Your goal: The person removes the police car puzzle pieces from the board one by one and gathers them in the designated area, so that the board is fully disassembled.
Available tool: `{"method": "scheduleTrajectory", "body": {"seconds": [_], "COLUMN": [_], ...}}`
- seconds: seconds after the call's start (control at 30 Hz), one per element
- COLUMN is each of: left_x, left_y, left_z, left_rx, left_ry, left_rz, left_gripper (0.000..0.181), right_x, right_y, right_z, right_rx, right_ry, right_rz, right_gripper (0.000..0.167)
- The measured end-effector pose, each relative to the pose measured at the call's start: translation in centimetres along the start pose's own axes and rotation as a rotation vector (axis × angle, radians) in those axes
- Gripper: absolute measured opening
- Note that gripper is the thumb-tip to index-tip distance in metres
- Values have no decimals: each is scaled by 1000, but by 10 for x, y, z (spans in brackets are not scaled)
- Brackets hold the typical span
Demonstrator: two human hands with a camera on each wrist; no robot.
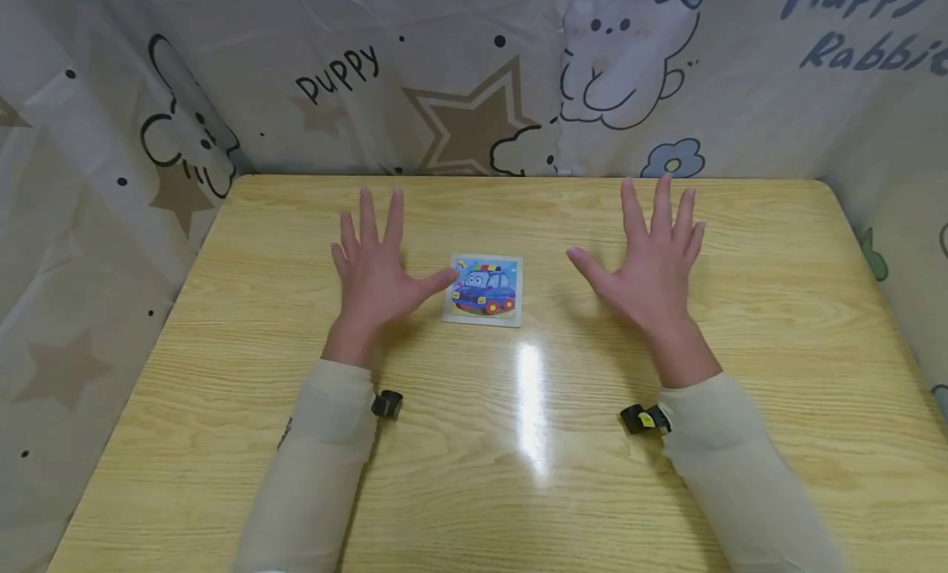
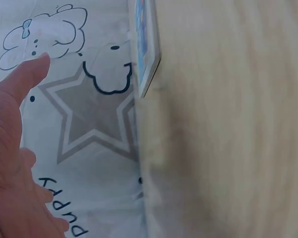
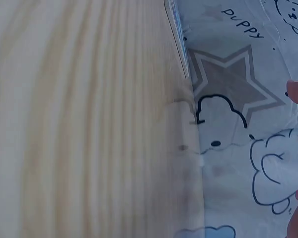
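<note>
A person's left hand (image 1: 374, 278) and right hand (image 1: 652, 278) hung empty, fingers spread wide, over a wooden table (image 1: 444, 491), flanking a car-picture tile (image 1: 485, 291) that lay flat near the frame's center. The tile appeared whole; whether work on it was finished or unstarted could not be told.

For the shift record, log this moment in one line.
left hand: spread | right hand: spread | car picture: flat on table, between hands

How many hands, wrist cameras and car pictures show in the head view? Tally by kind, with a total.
Hands: 2 (left hand, right hand)
Wrist cameras: 2
Car picture: 1
Total: 5
</note>
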State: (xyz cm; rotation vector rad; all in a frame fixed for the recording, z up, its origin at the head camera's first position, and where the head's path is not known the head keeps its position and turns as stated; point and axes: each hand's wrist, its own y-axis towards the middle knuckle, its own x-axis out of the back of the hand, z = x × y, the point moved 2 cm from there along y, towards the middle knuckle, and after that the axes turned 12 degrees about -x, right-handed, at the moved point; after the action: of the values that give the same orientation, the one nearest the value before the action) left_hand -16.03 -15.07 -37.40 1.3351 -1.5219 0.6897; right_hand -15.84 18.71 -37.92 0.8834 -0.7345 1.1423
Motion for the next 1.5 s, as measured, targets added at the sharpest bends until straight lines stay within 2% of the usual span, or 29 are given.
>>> {"method": "scheduleTrajectory", "body": {"seconds": [0.33,0.43,0.57,0.67,0.8,0.97,1.17,1.27,1.5], "left_x": [-26,-32,-39,-43,-48,-52,-56,-58,-62], "left_y": [-8,-9,-9,-8,-9,-9,-9,-10,-13], "left_z": [-4,-6,-10,-13,-16,-17,-18,-18,-21], "left_rx": [65,83,102,97,84,86,77,70,60], "left_ry": [-283,-361,-413,-390,-332,-309,-281,-271,-265], "left_rz": [-3,-14,-1,26,43,55,89,106,139], "left_gripper": [118,116,111,107,104,105,103,103,101], "right_x": [-30,-40,-53,-64,-76,-87,-96,-101,-108], "right_y": [4,5,5,5,5,8,9,12,18], "right_z": [35,46,59,67,75,78,81,82,86], "right_rx": [161,201,237,246,240,264,285,299,336], "right_ry": [257,339,448,518,575,571,507,471,420], "right_rz": [-66,-59,-14,51,175,327,499,537,547], "right_gripper": [87,83,79,77,76,70,60,55,53]}}
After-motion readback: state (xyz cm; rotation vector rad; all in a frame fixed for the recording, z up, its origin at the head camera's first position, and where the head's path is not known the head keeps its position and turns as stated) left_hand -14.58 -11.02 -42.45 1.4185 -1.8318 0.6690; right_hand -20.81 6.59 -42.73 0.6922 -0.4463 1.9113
